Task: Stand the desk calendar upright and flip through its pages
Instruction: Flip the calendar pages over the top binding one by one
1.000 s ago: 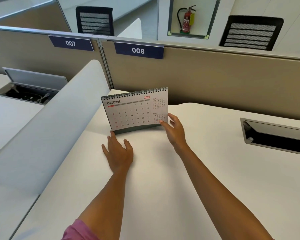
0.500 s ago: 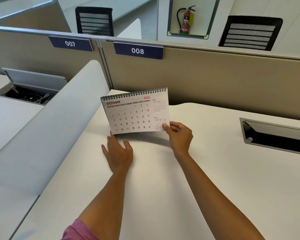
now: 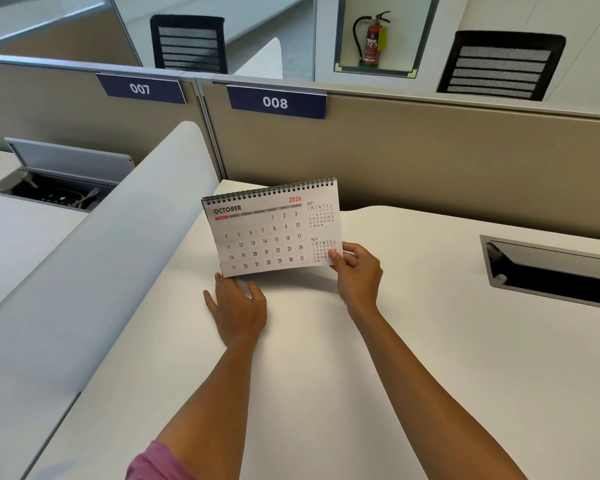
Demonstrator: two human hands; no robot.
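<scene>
A spiral-bound desk calendar [image 3: 272, 230] stands upright on the white desk [image 3: 361, 358], showing its OCTOBER 2026 page. My right hand [image 3: 357, 271] pinches the lower right corner of that page, lifted off the base, thumb on the front and fingers behind. My left hand [image 3: 238, 306] lies flat on the desk just in front of the calendar's lower left corner, fingers spread, fingertips touching the bottom edge. The calendar's base is hidden behind the raised page.
A curved grey divider [image 3: 111, 237] runs along the left of the desk. A beige partition [image 3: 430, 157] with signs 007 and 008 closes off the back. An open cable tray [image 3: 551, 271] is sunk into the desk at right, another [image 3: 56, 188] at far left.
My right hand went from touching the page's lower right corner to pinching it and lifting the October page away from the green base. My left hand stayed put.
</scene>
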